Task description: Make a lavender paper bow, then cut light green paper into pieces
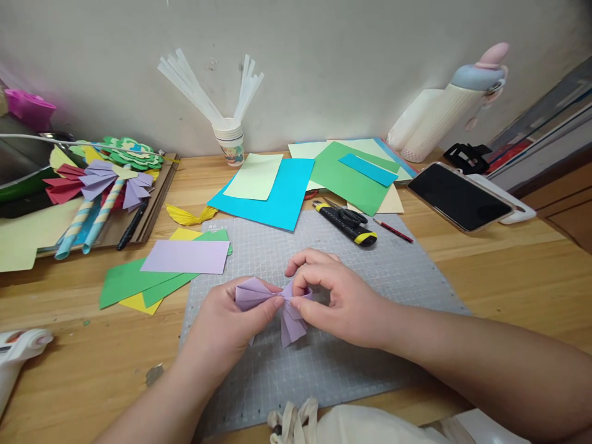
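Note:
A pleated lilac paper fan piece is held just above the grey cutting mat. My left hand pinches its middle from the left, thumb and fingers closed on the folds. My right hand pinches the same middle from the right, fingers curled over the paper. One fan section spreads out to the left and another hangs down between the hands.
Lilac, green and yellow sheets lie left of the mat. Blue and green paper, scissors and a utility knife, a pencil, a phone, a cup of straws, finished paper flowers and a glue gun surround it.

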A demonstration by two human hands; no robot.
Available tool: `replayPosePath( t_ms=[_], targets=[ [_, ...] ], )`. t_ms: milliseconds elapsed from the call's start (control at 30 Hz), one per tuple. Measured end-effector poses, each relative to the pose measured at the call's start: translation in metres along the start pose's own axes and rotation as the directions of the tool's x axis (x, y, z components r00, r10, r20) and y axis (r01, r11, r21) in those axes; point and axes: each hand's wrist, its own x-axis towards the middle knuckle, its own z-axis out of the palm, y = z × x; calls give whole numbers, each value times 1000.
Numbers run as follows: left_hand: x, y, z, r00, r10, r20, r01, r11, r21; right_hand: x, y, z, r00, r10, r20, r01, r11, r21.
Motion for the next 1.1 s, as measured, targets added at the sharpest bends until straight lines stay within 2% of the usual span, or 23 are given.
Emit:
replayPosePath(
  t_ms=[200,367,467,567,633,700,867,1100],
  targets=[
    [0,-2,0,997,42,-58,-40,999,37,-1,1,-2,999,-45,-17,45,999,-14],
    [-1,-3,1,984,103,-146,-82,986,144,-2,-3,-4,994,-91,55,78,978,192],
    [-1,-4,1,982,119,-148,-92,979,180,-2,-4,-6,989,-141,45,125,960,250],
    [0,-5,-1,985,106,-134,-87,986,144,0,-2,-9,977,-215,-11,212,952,223],
    [1,-5,-1,988,94,-123,-82,991,105,1,0,-10,968,-249,-2,245,951,188],
    [2,-5,-1,991,77,-112,-69,995,69,1,1,-9,974,-224,22,218,966,137],
    [3,-2,0,999,38,-29,-39,999,-21,1,0,-1,1000,-23,-15,22,999,-47],
    [4,-4,1,1000,-9,-16,8,997,-72,2,-1,3,994,-12,-109,-4,989,-145]
  ],
)
